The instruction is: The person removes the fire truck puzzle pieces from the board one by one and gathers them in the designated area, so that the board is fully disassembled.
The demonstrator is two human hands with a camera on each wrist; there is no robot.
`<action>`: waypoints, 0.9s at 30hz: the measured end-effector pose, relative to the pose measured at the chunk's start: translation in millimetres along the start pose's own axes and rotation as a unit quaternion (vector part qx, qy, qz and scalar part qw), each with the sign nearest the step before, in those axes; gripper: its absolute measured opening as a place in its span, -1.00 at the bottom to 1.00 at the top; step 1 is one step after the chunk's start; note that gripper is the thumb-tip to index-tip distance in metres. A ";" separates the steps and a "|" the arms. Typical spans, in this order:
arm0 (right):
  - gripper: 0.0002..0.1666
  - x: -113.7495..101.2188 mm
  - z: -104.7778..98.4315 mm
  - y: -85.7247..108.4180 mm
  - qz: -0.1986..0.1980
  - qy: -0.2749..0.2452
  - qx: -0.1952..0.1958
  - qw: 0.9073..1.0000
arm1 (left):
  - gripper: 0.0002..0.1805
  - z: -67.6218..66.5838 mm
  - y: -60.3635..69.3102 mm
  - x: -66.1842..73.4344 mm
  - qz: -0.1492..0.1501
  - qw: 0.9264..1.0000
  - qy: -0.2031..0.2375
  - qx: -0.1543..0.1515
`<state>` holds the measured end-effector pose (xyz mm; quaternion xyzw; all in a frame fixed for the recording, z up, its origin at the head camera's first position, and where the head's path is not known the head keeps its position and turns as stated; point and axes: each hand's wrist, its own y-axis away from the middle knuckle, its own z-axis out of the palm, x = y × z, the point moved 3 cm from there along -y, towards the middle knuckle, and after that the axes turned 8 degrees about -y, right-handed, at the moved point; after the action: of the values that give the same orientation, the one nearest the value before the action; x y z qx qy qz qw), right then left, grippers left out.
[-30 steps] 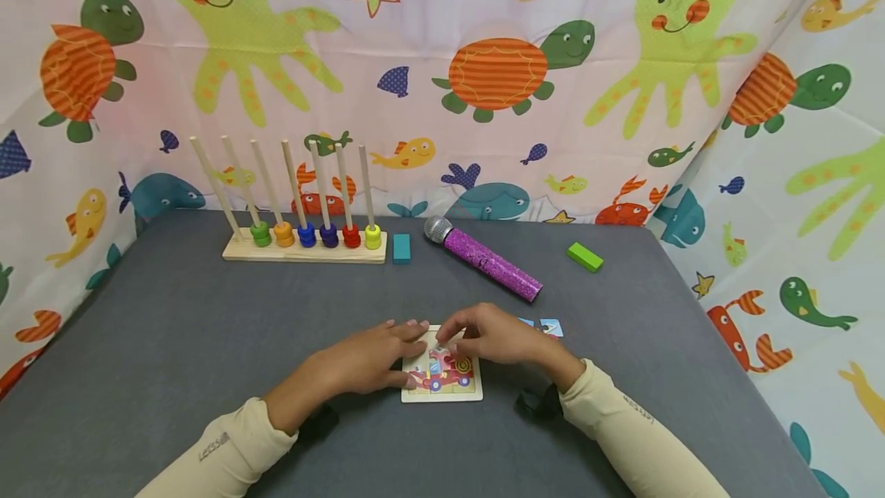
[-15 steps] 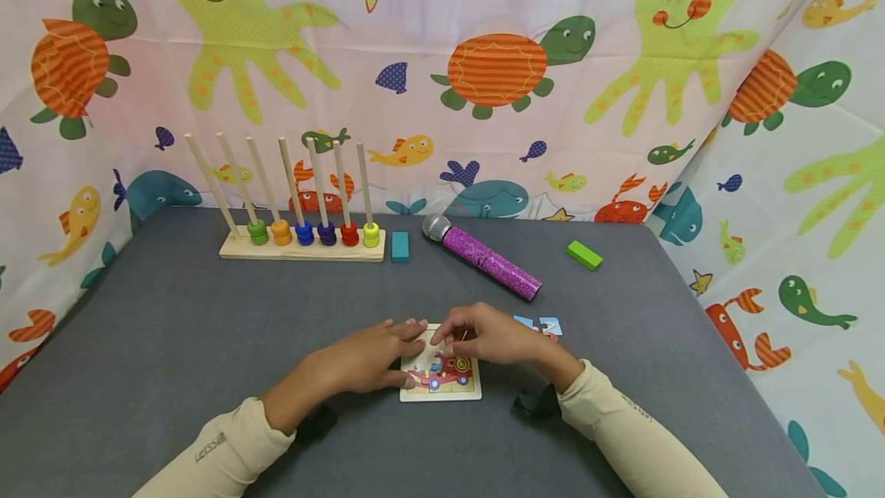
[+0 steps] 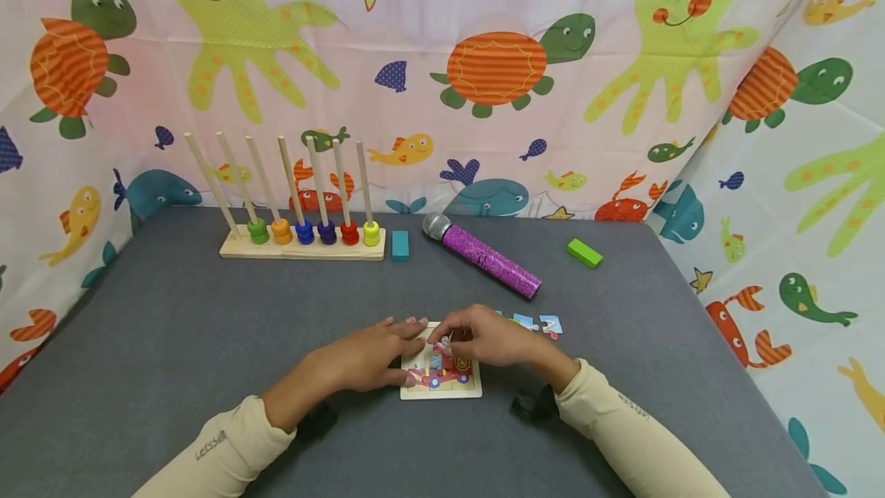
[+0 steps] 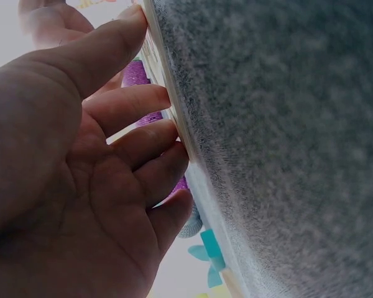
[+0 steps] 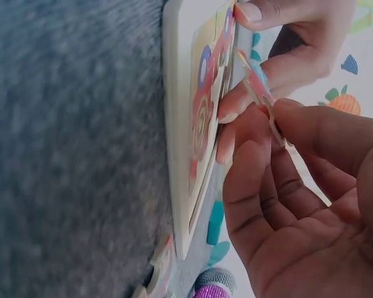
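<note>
The right hand pinched a jigsaw piece — tilted above the puzzle tray, far half; the left hand, fingers extended, touched its left side.

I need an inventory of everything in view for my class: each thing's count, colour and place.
Cloth-covered table: one, grey, beneath the toys
Flat wooden puzzle board: one, pale with red vehicle, under the left hand
Thin flat puzzle piece: one, red and blue, pinched by the right hand
Loose puzzle pieces: at least two, mostly blue, beyond the right hand
Wooden seven-peg rack: one, pale, rear left
Ring stacks: six, green, orange, blue, dark blue, red, yellow, on the rack
Rectangular block: one, teal, beside the rack
Glittery microphone: one, purple, silver-headed, rear centre
Oblong block: one, green, rear right
Sea-animal cloth: count unclear, whitish, behind the table
Sleeves: two, beige, on the forearms
Left hand: one, bare, touching the board
Right hand: one, bare, above the board
</note>
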<state>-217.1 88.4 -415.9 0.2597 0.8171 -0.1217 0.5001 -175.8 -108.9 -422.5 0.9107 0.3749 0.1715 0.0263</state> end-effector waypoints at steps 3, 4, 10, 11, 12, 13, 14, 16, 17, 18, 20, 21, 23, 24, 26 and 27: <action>-0.73 -0.7 -4.3 2.9 -0.001 0.001 0.025 1.000 | -0.36 -1.0 -0.4 0.5 -0.001 1.000 -0.002 -0.001; -0.73 -1.2 -6.1 4.6 0.001 -0.003 0.034 0.999 | -0.36 -1.3 -0.5 0.7 -0.002 1.000 -0.002 -0.002; -0.77 -1.9 -17.2 13.5 0.021 -0.008 0.062 0.998 | -0.34 -2.4 -0.5 2.3 -0.003 1.000 -0.008 -0.003; -0.76 -1.2 -18.3 14.4 0.023 -0.007 0.062 0.998 | -0.34 -2.4 -0.5 2.5 -0.003 1.000 -0.009 -0.003; -0.76 -0.4 -19.3 15.4 0.025 -0.007 0.062 0.998 | -0.33 -2.6 -0.5 2.7 -0.004 1.000 -0.012 -0.003; -0.75 0.3 -20.3 16.7 0.027 -0.006 0.062 0.998 | -0.33 -2.7 -0.4 2.9 -0.005 1.000 -0.014 -0.003; -0.74 1.1 -21.1 18.0 0.027 -0.005 0.063 0.998 | -0.33 -3.0 -0.4 3.3 -0.007 1.000 -0.019 -0.004; -0.74 2.6 -23.3 21.6 0.026 -0.009 0.068 0.997 | -0.32 -3.4 -0.4 4.4 -0.007 0.999 -0.030 -0.006; -0.74 3.7 -24.6 23.8 0.026 -0.009 0.073 0.997 | -0.31 -3.8 -0.2 5.1 -0.006 0.999 -0.037 -0.007; -0.74 4.3 -26.2 26.5 0.027 -0.009 0.078 0.997 | -0.31 -4.4 0.2 6.1 -0.003 0.999 -0.044 -0.007; -0.74 7.0 -29.8 32.0 0.026 -0.009 0.088 0.996 | -0.30 -4.9 1.1 8.2 0.004 0.999 -0.051 -0.010; -0.74 8.1 -31.7 34.9 0.025 -0.009 0.093 0.995 | -0.31 -5.2 1.5 9.2 0.009 0.999 -0.049 -0.013; -0.74 11.1 -35.5 40.2 0.022 -0.005 0.100 0.995 | -0.33 -5.5 2.2 11.2 0.021 0.999 -0.037 -0.024; -0.74 12.5 -37.3 42.8 0.022 -0.006 0.101 0.995 | -0.35 -5.4 2.5 12.0 0.028 0.999 -0.029 -0.031; -0.74 15.2 -40.6 47.7 0.021 -0.002 0.106 0.994 | -0.40 -5.1 3.0 13.5 0.042 0.998 -0.011 -0.050; -0.73 16.5 -42.2 50.0 0.022 -0.002 0.109 0.994 | -0.42 -5.1 3.0 14.3 0.050 0.997 -0.005 -0.056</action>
<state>-227.6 154.5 -407.5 0.3298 0.7925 -0.1993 0.4728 -166.0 -101.6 -413.0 0.9263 0.3183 0.1885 0.0711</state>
